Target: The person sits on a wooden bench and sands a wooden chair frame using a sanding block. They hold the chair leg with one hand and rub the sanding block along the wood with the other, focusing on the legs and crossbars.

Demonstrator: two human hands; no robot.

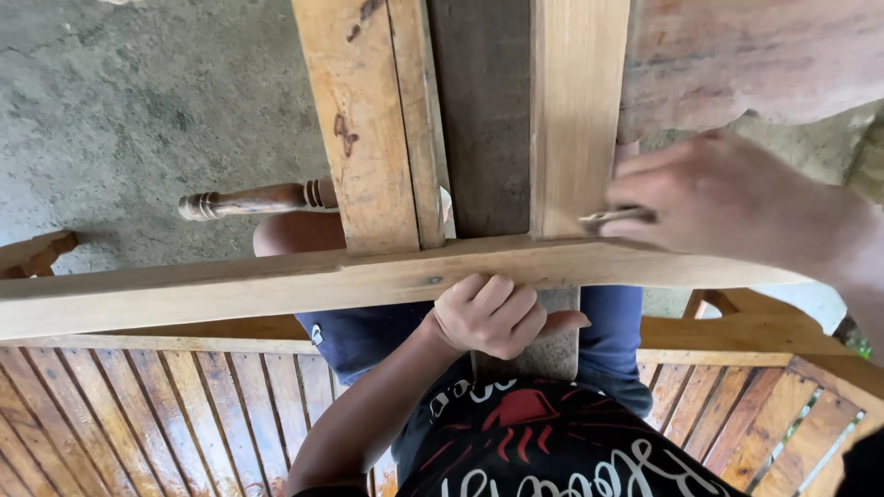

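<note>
Left hand (488, 315) curled in a narrow grip under the long wooden rail (276, 285), fingers wrapped on its lower edge. Right hand (727, 198) pinched shut on a small flat tool (615, 218), tip touching the upright board (575, 110) just above that rail. Slatted bench (184, 414) below.

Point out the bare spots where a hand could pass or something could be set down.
Open: the concrete floor left of the upright boards, above the turned spindle; and the slatted bench seat lower left, below the long crosspiece. Crowded: the joint at centre, where the left hand grips under the crosspiece and the right hand presses a small strip-like tool.
</note>
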